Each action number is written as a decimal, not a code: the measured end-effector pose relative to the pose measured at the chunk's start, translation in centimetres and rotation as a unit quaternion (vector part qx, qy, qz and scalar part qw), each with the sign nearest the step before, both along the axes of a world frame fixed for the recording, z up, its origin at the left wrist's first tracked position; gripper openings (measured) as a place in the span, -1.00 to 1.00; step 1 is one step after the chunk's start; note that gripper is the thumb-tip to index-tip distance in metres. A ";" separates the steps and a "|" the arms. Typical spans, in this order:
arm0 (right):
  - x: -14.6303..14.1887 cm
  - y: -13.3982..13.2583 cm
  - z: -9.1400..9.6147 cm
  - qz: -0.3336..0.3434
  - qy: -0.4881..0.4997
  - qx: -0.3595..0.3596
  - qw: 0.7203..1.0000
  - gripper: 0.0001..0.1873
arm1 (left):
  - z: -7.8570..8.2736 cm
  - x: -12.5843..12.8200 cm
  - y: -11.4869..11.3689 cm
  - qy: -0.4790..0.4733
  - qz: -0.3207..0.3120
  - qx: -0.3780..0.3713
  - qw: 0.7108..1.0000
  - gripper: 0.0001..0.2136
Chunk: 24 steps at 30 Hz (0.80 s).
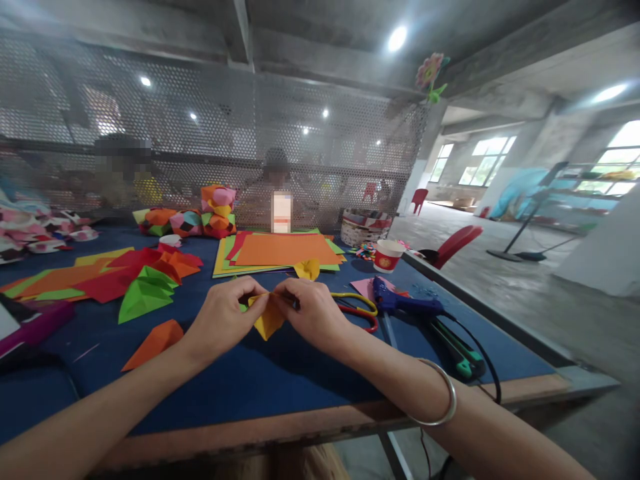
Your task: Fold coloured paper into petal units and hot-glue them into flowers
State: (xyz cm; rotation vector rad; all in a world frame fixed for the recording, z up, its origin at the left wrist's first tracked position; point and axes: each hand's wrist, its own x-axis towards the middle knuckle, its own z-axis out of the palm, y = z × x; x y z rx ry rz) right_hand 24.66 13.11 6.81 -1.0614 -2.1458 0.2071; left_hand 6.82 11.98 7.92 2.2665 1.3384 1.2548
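Observation:
Between my two hands, above the blue table (300, 387), is a folded piece of yellow paper (269, 321). The fingertips of my left hand (227, 313) pinch its upper left edge. My right hand (313, 310) pinches the same paper from the right, so the two hands nearly meet. A bit of green shows beside the left fingertips; I cannot tell what it belongs to. Just behind the hands lies another folded yellow paper piece (307, 269). Scissors with yellow and red handles (367, 305) are partly hidden by my right hand.
A stack of coloured paper (290, 250) lies behind the hands. Folded green paper (147, 293) and orange paper (156, 343) are at left. To the right are a blue glue gun (405, 300) with a cord, a green cutter (460, 353), a paper cup (389, 256) and a basket (366, 227).

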 end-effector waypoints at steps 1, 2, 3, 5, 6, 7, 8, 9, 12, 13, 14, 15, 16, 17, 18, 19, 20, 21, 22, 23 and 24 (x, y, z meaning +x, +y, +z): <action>0.0 0.0 0.0 0.001 0.002 -0.002 1.000 -0.89 | 0.0 0.0 0.0 0.002 0.000 0.006 1.000 -0.78; 0.0 0.0 0.0 0.002 0.005 -0.003 1.000 -0.89 | -0.1 0.0 0.0 0.004 0.000 0.012 1.000 -0.78; 0.0 0.0 0.0 0.000 0.007 -0.003 1.000 -0.89 | -0.1 0.0 0.0 0.006 0.000 0.018 1.000 -0.78; -0.1 -0.1 0.0 -0.005 0.006 -0.005 1.000 -0.88 | -0.3 0.0 -0.1 0.013 0.000 0.027 1.000 -0.78; -0.1 -0.1 0.1 -0.008 0.002 -0.008 1.000 -0.88 | -0.3 0.0 -0.1 0.019 0.002 0.030 0.999 -0.78; -0.2 -0.2 0.1 -0.012 -0.003 -0.012 1.000 -0.88 | -0.4 0.0 -0.1 0.026 0.004 0.034 0.999 -0.78; -0.2 -0.2 0.1 -0.016 -0.009 -0.015 1.000 -0.89 | -0.5 0.0 -0.1 0.035 0.006 0.038 0.999 -0.78; -0.2 -0.3 0.1 -0.019 -0.014 -0.017 1.000 -0.88 | -0.6 0.0 -0.1 0.044 0.009 0.044 0.998 -0.78; -0.3 -0.3 0.1 -0.020 -0.020 -0.016 0.999 -0.85 | -0.9 0.1 0.0 0.067 0.010 0.068 0.995 -0.80; -0.3 -0.3 0.0 -0.018 -0.022 -0.014 1.000 -0.84 | -1.0 0.2 0.0 0.073 0.007 0.077 0.994 -0.80; -0.3 -0.3 0.0 -0.016 -0.027 -0.008 0.999 -0.84 | -1.1 0.2 0.0 0.077 0.003 0.087 0.993 -0.81; -0.3 -0.3 0.0 -0.017 -0.035 -0.001 0.999 -0.83 | -1.1 0.3 0.0 0.081 -0.001 0.096 0.992 -0.81; -0.3 -0.3 0.0 -0.021 -0.044 0.009 0.999 -0.82 | -1.1 0.3 0.0 0.085 -0.003 0.104 0.991 -0.81; -0.3 -0.4 0.0 -0.025 -0.053 0.020 0.998 -0.82 | -1.1 0.4 0.0 0.089 -0.003 0.112 0.990 -0.82; -0.3 -0.4 0.0 -0.030 -0.061 0.030 0.997 -0.82 | -1.1 0.5 0.0 0.093 -0.002 0.117 0.989 -0.82; -0.4 -0.4 0.0 -0.034 -0.068 0.039 0.996 -0.82 | -1.1 0.5 0.0 0.097 -0.001 0.122 0.988 -0.82; -0.4 -0.5 0.0 -0.037 -0.074 0.048 0.995 -0.81 | -1.1 0.5 0.0 0.100 0.000 0.126 0.987 -0.82; -0.5 -0.6 0.0 -0.038 -0.079 0.056 0.995 -0.81 | -1.1 0.6 -0.1 0.102 -0.001 0.130 0.986 -0.82; -0.5 -0.6 0.0 -0.038 -0.084 0.063 0.994 -0.80 | -1.1 0.6 -0.1 0.102 -0.003 0.133 0.986 -0.82; -0.6 -0.7 0.0 -0.036 -0.089 0.071 0.993 -0.79 | -1.1 0.6 -0.2 0.102 -0.005 0.135 0.986 -0.82; -0.6 -0.7 0.0 -0.032 -0.094 0.077 0.992 -0.79 | -1.1 0.5 -0.2 0.101 -0.007 0.136 0.986 -0.82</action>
